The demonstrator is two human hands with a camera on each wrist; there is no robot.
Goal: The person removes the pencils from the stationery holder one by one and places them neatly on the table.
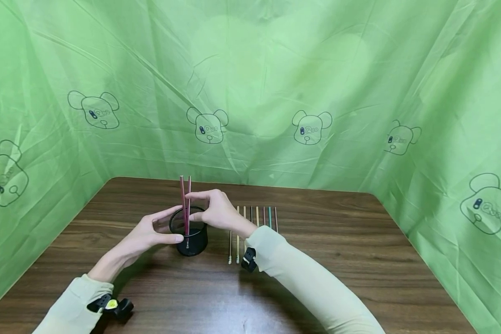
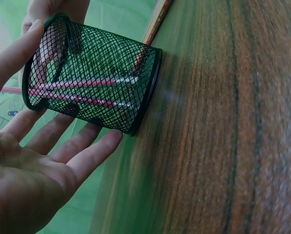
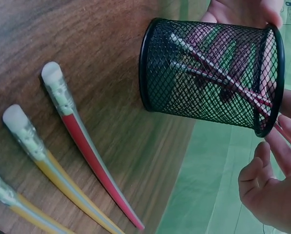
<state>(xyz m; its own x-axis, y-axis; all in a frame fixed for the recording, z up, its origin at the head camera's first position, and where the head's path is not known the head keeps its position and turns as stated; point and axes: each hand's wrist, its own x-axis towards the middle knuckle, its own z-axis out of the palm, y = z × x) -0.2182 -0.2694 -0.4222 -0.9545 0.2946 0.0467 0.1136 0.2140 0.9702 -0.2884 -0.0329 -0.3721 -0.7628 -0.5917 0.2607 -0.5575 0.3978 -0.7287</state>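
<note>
A black wire-mesh pencil cup (image 1: 197,243) stands upright on the wooden table, left of the middle. My left hand (image 1: 142,236) holds it from the left, thumb at the near rim and fingers along the far side. Two reddish pencils stand inside; through the mesh in the left wrist view, their pale ends (image 2: 130,79) show near the cup's base. My right hand (image 1: 221,211) pinches the right-hand pencil (image 1: 189,183) above the rim between thumb and fingers. The other pencil (image 1: 181,185) leans close beside it. In the right wrist view the pinch itself is partly hidden behind the rim.
Several pencils lie in a row right of the cup, partly under my right forearm, such as a yellow pencil (image 3: 77,190) and a red pencil (image 3: 94,161) with white erasers. Green cloth (image 1: 254,93) with bear-head drawings surrounds the table (image 1: 338,232).
</note>
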